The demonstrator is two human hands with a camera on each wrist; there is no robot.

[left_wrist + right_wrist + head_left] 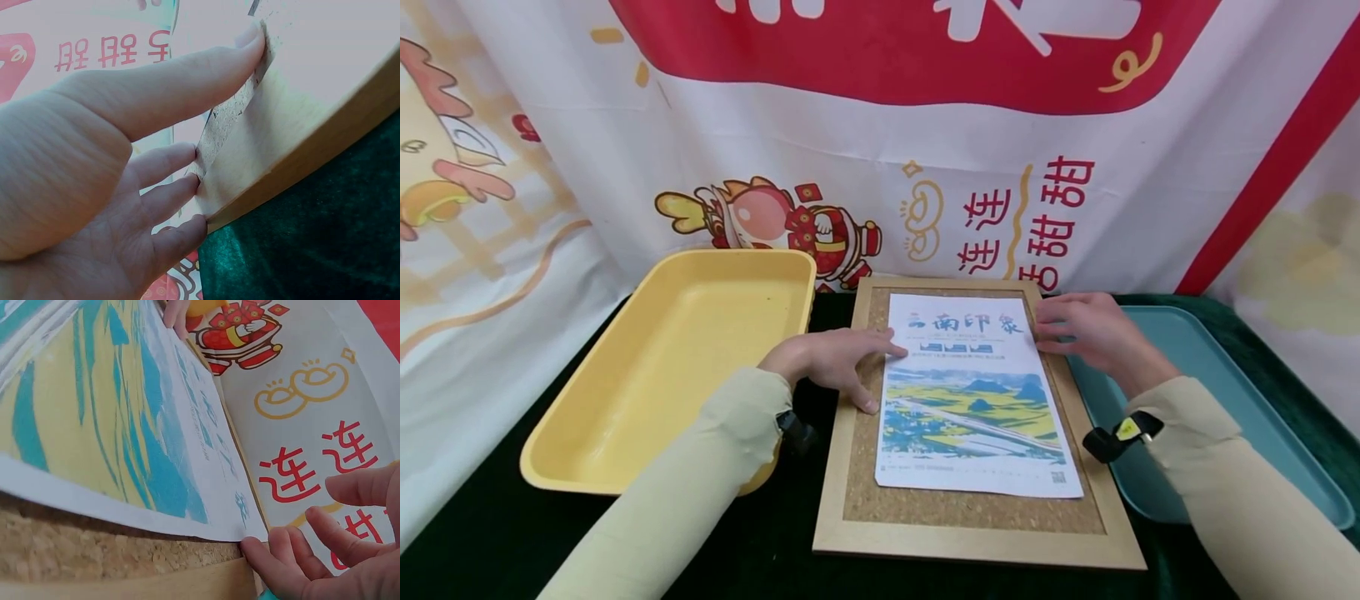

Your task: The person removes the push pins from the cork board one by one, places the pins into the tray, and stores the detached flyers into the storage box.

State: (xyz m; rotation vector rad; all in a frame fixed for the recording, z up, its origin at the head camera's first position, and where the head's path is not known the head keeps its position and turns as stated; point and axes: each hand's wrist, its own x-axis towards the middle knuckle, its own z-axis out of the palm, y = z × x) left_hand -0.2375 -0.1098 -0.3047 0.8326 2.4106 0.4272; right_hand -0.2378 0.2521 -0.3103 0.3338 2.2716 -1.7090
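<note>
A printed poster (970, 400) with a blue and yellow landscape lies on a wood-framed cork board (977, 550). My left hand (842, 362) rests at the poster's left edge, fingers spread, with its fingertips on the paper. In the left wrist view the thumb (187, 78) is straight and touches the cork near the frame. At the poster's upper right edge is my right hand (1086, 333), its fingertips by the paper and the frame. The right wrist view shows its fingers (269, 562) extended along the paper's corner, pinching nothing.
A yellow tray (670, 367) stands left of the board. Partly under the board's right side is a blue-green tray (1217, 400). Dark green cloth (760, 542) covers the table. A printed white and red curtain (820, 125) hangs right behind the board.
</note>
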